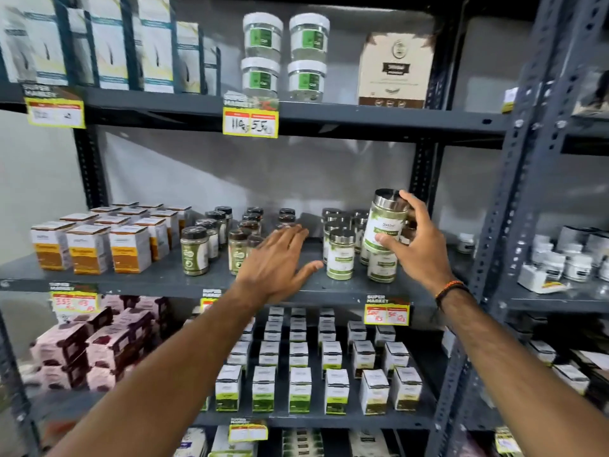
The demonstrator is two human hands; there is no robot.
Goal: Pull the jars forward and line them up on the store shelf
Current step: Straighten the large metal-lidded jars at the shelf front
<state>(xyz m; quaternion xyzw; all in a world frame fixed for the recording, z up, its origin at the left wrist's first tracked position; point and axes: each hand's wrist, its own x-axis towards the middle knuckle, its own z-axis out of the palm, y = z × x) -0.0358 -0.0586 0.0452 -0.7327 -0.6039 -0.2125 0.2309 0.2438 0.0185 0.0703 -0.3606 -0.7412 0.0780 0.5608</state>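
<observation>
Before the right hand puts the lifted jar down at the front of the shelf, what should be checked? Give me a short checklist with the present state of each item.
1. Right hand grips the lifted jar: ok, thumb and fingers wrap it.
2. Lifted jar upright: not ok, tilted.
3. Free spot at the middle shelf front edge: ok, bare space beside the front silver-lid jar.
4. Left hand out of the way: not ok, it lies flat on that space.
5. Silver-lid jars lined up: not ok, clustered.
6. Lid tight: cannot tell.

Both hands reach forward: the left hand (276, 258) flat, fingers spread, the right hand (417, 239) apparently gripping.
</observation>
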